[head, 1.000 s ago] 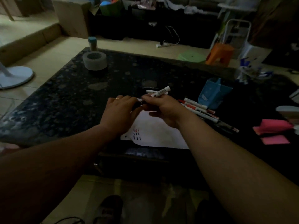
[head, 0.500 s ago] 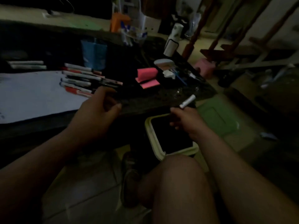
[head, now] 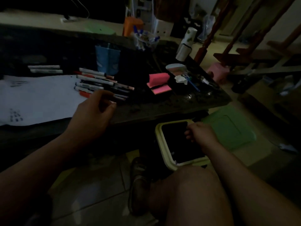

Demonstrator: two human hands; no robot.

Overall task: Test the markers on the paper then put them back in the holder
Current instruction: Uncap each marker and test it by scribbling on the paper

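Several white markers (head: 97,80) with red or dark caps lie in a loose pile on the dark table (head: 179,101), by the right edge of the white paper (head: 40,98), which bears small test strokes. Two more markers (head: 44,69) lie behind the paper. The blue holder (head: 107,59) stands just behind the pile. My left hand (head: 96,111) hovers curled at the table's front edge, fingertips touching the nearest markers; whether it holds anything is hidden. My right hand (head: 200,132) hangs over the open yellow-rimmed bin (head: 158,139) on the floor, with no marker in it.
Pink sticky notes (head: 158,83), a small dish and a tissue lie right of the markers. A clear cup of pens (head: 146,38) and a white bottle (head: 185,44) stand at the far edge. A green stool (head: 228,129) is beside the bin; my knee (head: 187,193) is below it.
The view swung right from the paper toward the bin. My right hand carried a white marker off the table to above the bin; the marker is now gone from that hand.
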